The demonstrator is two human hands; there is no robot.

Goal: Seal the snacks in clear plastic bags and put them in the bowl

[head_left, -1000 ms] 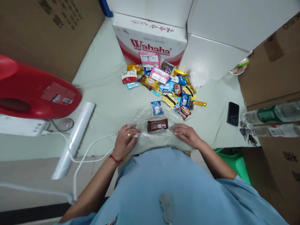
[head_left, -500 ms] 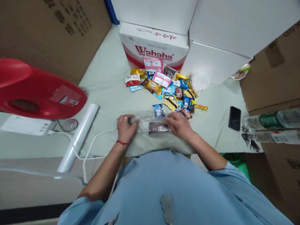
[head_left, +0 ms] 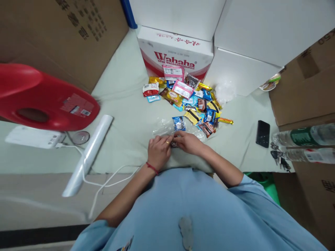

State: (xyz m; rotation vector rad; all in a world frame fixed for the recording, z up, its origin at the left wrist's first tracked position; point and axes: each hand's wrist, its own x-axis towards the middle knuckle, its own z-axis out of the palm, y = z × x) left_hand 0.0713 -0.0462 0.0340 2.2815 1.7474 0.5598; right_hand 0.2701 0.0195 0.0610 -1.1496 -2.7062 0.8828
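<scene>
My left hand [head_left: 159,150] and my right hand [head_left: 188,142] meet near the table's front edge, fingertips almost touching. Both have curled fingers pressed on a dark brown snack packet [head_left: 174,143], which is mostly hidden beneath them. Clear plastic film [head_left: 162,128] spreads out behind the hands, and its folds go under the fingers. A blue snack packet [head_left: 179,123] lies just past the fingertips, on or beside the film. Behind it is a pile of colourful wrapped snacks [head_left: 192,116].
A Wahaba carton [head_left: 174,52] stands behind the snacks. At left are a red jug [head_left: 49,97], a film roll [head_left: 89,155], a white power bank [head_left: 34,137] and its cable. A phone [head_left: 262,134], keys [head_left: 280,158] and plastic bottles [head_left: 309,135] lie at right.
My left hand has moved right from the film's left side onto the brown packet, bringing film with it. My right hand has shifted slightly left, and the packet is now mostly covered.
</scene>
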